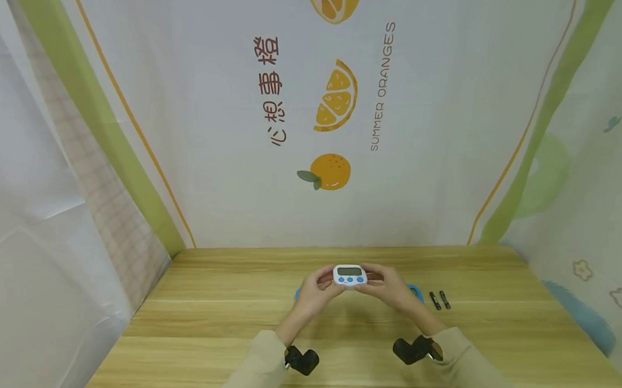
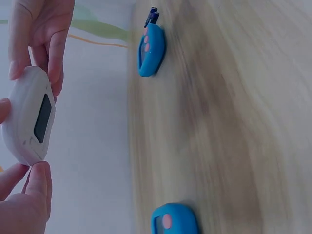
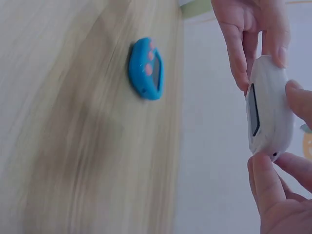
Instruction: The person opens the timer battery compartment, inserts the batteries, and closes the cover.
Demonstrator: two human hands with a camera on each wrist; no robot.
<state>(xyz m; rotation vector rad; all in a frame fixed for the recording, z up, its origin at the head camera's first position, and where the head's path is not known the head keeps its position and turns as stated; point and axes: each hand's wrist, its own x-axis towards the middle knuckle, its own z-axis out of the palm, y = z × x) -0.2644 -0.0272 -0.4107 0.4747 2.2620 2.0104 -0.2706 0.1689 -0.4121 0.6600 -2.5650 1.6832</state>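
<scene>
A white digital timer (image 1: 350,281) with a grey display and three blue buttons is held up over the table, its front towards the head camera. My left hand (image 1: 314,292) grips its left end between thumb and fingers. At the opposite end, my right hand (image 1: 394,290) pinches it the same way. Both wrist views show the white timer (image 2: 24,114) from behind the wrists, fingertips on both of its ends and a thumb on one face.
On the wooden table (image 1: 263,342) lie two blue timers with pinkish buttons, one blue timer (image 2: 153,51) to the right and another blue timer (image 3: 145,68) to the left, both partly hidden by the hands in the head view. Two dark batteries (image 1: 435,301) lie farther right. A printed curtain (image 1: 213,155) hangs behind.
</scene>
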